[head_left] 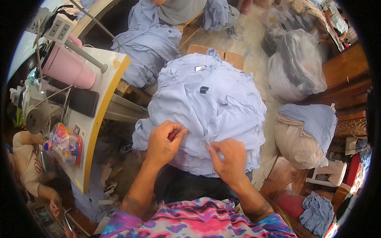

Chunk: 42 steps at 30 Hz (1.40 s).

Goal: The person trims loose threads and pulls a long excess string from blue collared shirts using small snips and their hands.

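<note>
A thick pile of light blue shirts (234, 107) lies in front of me, its top one spread out with a dark neck label (204, 90) at the far side. My left hand (164, 144) is closed at the pile's near left part, with a small red and black object (172, 136) inside its curled fingers. Most of that object is hidden, so its kind does not show. To the right, my right hand (229, 160) pinches the top shirt's fabric between thumb and forefinger, beside a row of small buttons.
At left, a yellow-edged table (104, 99) bears a pink tumbler (68, 65), a black phone (83, 102) and a plastic-wrapped package (65, 144). More blue garments (147, 51) lie beyond. Stuffed plastic bags (297, 63) and a wrapped bundle (303, 137) stand right. Another person (29, 158) sits lower left.
</note>
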Available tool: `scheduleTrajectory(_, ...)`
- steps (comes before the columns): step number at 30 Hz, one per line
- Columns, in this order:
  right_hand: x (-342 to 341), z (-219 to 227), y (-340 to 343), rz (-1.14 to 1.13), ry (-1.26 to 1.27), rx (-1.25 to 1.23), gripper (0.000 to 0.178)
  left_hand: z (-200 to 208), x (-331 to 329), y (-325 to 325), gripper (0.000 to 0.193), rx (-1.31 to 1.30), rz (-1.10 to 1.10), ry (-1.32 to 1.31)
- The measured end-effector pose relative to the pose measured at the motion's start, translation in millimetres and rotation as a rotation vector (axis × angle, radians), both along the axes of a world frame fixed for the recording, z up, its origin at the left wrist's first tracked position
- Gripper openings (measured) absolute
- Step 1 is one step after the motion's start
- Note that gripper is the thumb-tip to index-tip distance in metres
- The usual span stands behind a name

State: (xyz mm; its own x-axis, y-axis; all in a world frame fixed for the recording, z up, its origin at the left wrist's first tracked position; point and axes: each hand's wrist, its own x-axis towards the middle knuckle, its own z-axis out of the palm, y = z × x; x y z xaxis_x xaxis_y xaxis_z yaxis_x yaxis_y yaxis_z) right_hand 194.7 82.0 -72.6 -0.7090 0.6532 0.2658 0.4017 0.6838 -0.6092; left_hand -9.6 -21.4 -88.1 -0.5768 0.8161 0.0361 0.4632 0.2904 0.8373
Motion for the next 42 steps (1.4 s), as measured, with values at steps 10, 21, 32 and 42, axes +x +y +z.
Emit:
scheduleTrajectory(10,-35.4,11.8,10.6,-0.147,0.287,-0.628,0.029,4.5,10.7,31.2,0.019,0.244,0.132,-0.456)
scheduleTrajectory(21,-27.7,15.3,-23.6,-0.022,0.308,-1.425,0.045,0.8,40.6,-47.0,0.014,0.243,0.104,-0.959)
scheduleTrajectory(32,-35.0,3.3,-43.4,-0.076,0.488,-1.084,0.028,46.9,37.8,-34.5,0.016,0.335,0.067,0.086)
scheduleTrajectory(42,-37.5,-2.1,-45.2,-0.091,0.469,-0.928,0.025,44.6,21.1,-17.2,0.022,0.286,-0.079,0.1)
